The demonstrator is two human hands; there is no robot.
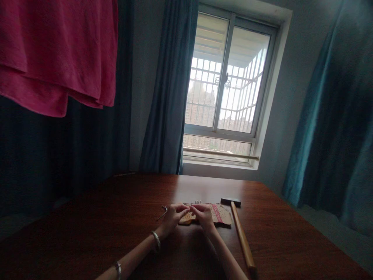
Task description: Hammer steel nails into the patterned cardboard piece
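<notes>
In the head view, I think the main danger is the row of thin metal nails (196,202) standing upright at the far edge of the flat pale wooden board with a pink patterned strip (218,213). They are just beside the fingertips, so a slip in this dim light could prick a finger or bend a nail, and the right forearm could also push the long wooden-handled hammer (241,235) lying close beside it on the dark brown wooden table (87,233). The left hand (174,216) and the right hand (204,216) meet over the board's left end with fingers curled narrow, touching it, but I cannot tell if they pinch something small.
</notes>
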